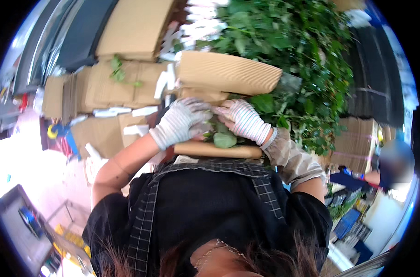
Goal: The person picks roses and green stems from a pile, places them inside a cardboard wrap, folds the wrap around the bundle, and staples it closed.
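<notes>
In a white knit glove, my left hand [185, 119] curls over a bunch of leafy stems, with green showing between thumb and fingers. My right hand [246, 119], in a striped knit glove, bends its fingers over the same bunch from the other side. Green leaves [225, 139] hang out below the hands, and much of the bunch is hidden under the gloves. Beyond the hands, a corrugated cardboard sheet [229, 73] curls upward. Its brown colour matches a rolled cardboard edge [217, 149] close to my apron; whether they are one piece I cannot tell.
A big heap of leafy stems [300, 62] fills the far right. Cardboard stacks [133, 27] and flat cardboard [123, 86] lie at left, with white paper-like pieces [204, 26] nearby. Dark stacked sheets [373, 76] stand at right. Another person [362, 178] is at the right edge.
</notes>
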`<state>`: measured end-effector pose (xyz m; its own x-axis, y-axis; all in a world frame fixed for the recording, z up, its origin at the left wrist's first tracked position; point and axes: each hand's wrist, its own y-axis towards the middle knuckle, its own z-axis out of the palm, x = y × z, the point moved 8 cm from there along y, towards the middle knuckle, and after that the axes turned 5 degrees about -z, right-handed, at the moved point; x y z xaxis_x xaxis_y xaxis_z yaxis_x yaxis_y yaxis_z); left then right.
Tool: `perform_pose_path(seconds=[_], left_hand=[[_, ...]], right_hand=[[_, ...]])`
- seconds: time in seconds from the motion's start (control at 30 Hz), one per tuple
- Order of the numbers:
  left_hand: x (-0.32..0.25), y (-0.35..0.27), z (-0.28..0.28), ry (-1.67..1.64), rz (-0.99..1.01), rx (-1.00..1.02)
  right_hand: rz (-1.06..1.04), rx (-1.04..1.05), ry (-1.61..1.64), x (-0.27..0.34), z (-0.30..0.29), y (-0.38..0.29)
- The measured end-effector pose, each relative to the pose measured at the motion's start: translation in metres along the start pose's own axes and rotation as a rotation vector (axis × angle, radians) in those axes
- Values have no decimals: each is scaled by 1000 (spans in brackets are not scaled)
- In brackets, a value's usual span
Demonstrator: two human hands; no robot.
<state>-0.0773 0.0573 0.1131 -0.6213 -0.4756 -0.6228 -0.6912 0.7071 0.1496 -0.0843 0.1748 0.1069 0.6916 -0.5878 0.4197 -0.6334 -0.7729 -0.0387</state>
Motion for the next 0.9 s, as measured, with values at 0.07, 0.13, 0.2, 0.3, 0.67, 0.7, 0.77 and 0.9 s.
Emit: perform_pose_path(seconds=[0.07,0.13,0.2,0.3,0.67,0.7,0.77,0.9], left_hand=[[1,-4,3,75,-53,14],[4,-6,6,120,-63,36],[5,-6,10,130,-18,21],[3,0,11,156,-13,74],[8,-3,13,134,-26,79],[7,-1,12,131,-33,78],[4,3,12,75,-35,105],[3,3,12,51,-39,121]], right_hand=[[-12,-364,75,8,-58,-21],[261,-611,193,-13,-103,-64],[424,-551,51,-61,-99,-105],[535,198,30,-109,-34,-141],[564,365,248,-98,-34,-146],[557,451,5,-94,-62,-142],[665,119,-150,-97,-139,-114],[96,-624,-396,-87,-214,-7]])
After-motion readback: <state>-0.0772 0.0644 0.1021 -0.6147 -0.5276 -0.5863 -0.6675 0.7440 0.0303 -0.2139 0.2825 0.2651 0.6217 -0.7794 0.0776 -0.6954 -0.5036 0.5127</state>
